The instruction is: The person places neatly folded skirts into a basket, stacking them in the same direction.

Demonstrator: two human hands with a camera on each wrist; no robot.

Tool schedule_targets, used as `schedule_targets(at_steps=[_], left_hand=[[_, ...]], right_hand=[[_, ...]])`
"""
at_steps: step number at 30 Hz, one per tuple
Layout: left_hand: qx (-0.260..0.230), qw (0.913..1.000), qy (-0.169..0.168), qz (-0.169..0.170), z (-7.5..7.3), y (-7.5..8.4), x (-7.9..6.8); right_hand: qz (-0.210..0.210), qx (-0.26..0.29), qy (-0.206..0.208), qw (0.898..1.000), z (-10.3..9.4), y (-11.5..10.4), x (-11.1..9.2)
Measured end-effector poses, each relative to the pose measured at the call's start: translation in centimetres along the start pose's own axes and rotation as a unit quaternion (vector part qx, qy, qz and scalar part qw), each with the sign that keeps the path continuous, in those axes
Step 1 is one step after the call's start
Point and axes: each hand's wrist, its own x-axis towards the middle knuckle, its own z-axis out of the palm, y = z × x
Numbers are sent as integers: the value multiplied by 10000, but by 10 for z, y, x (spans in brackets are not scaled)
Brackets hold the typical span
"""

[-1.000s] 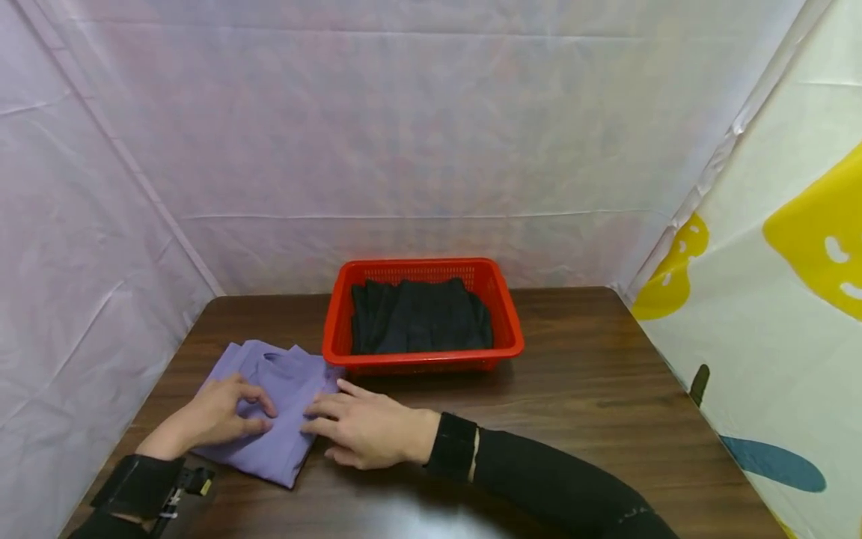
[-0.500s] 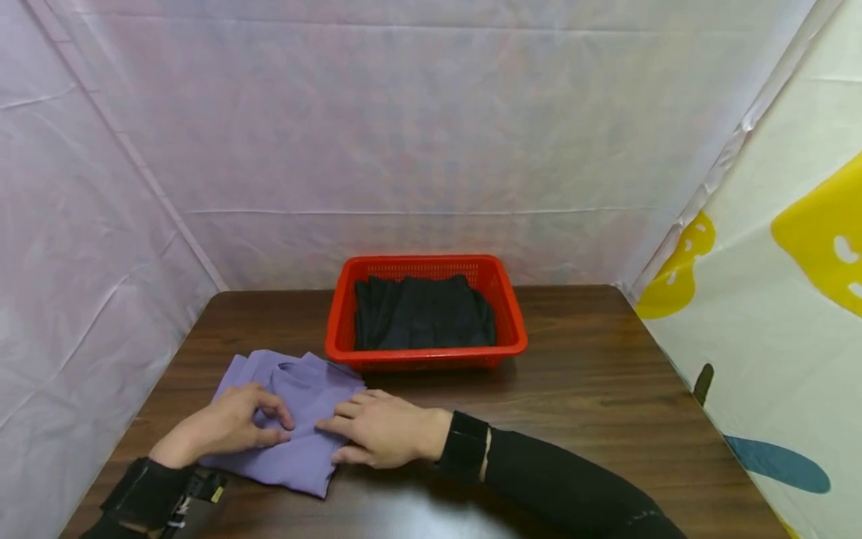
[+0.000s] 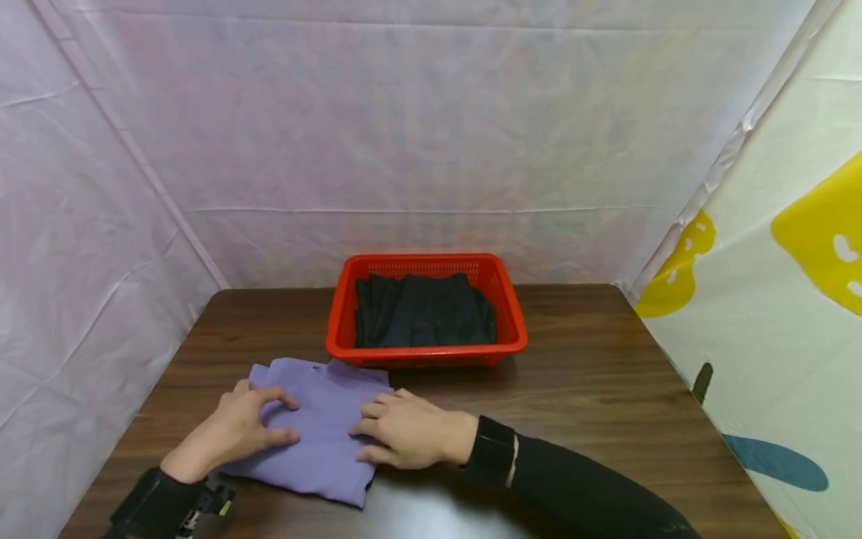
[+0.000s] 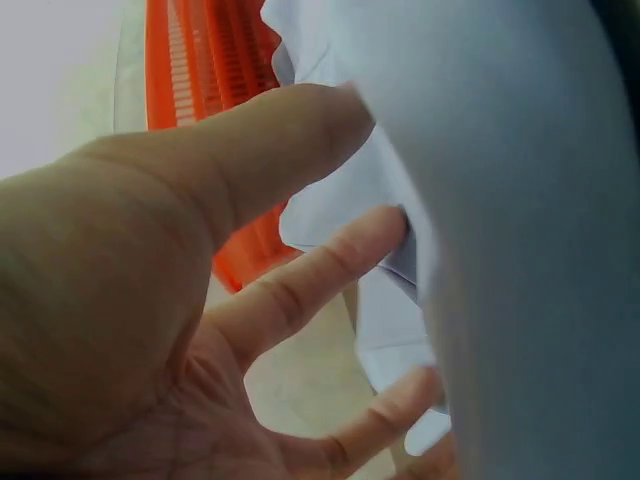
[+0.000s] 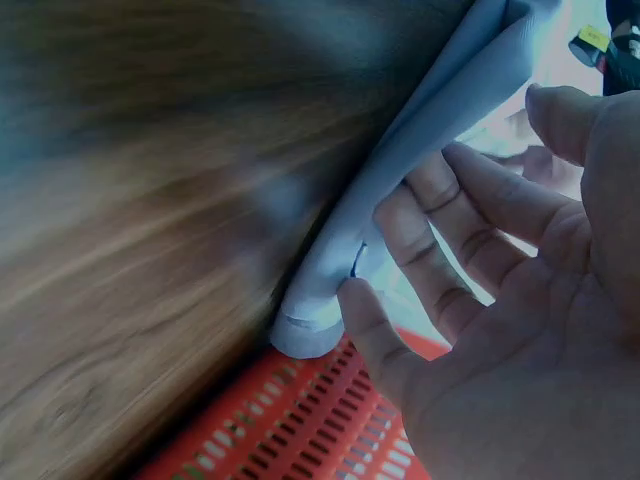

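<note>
A folded lavender shirt (image 3: 326, 430) lies on the left part of the table, just in front of a red basket. On its left side my left hand (image 3: 245, 427) touches the cloth, thumb and index finger spread apart. The left wrist view shows those fingertips against the shirt (image 4: 510, 240). My right hand (image 3: 420, 433) rests on the shirt's right edge, palm down, fingers pointing left. Up close in the right wrist view, the extended fingers of the right hand (image 5: 500, 290) lie along the layered edge of the shirt (image 5: 400, 170).
The red plastic basket (image 3: 427, 352) stands at the back middle of the brown wooden table (image 3: 572, 374), holding folded dark clothes (image 3: 431, 311). White sheeting (image 3: 431, 135) rises behind and at the left; a patterned sheet (image 3: 754, 337) hangs at the right.
The shirt has slid to the right and slightly nearer, both hands travelling with it. Its neckline, plain to see a second ago, is now barely visible.
</note>
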Motion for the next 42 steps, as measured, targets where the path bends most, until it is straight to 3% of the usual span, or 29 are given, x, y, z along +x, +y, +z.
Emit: schedule_targets(at_steps=[4, 14, 23, 31, 38, 42], left_hand=[[-93, 9998, -95, -131, 5, 11, -2], [-228, 9986, -239, 409, 19, 41, 0], [-424, 9955, -351, 769, 39, 75, 3], [-593, 9923, -419, 1005, 53, 97, 9], [-851, 9871, -613, 1206, 63, 110, 13], [-923, 9853, -654, 1281, 65, 115, 16]], right_hand=[[144, 235, 24, 9996, -2, 3, -14], [548, 756, 107, 9956, -8, 18, -53], [516, 1303, 487, 9889, -13, 38, -92], [911, 1504, 493, 9832, -15, 48, -118], [1624, 1476, 505, 9743, -22, 56, -143], [1644, 1348, 419, 9762, -21, 57, -147]])
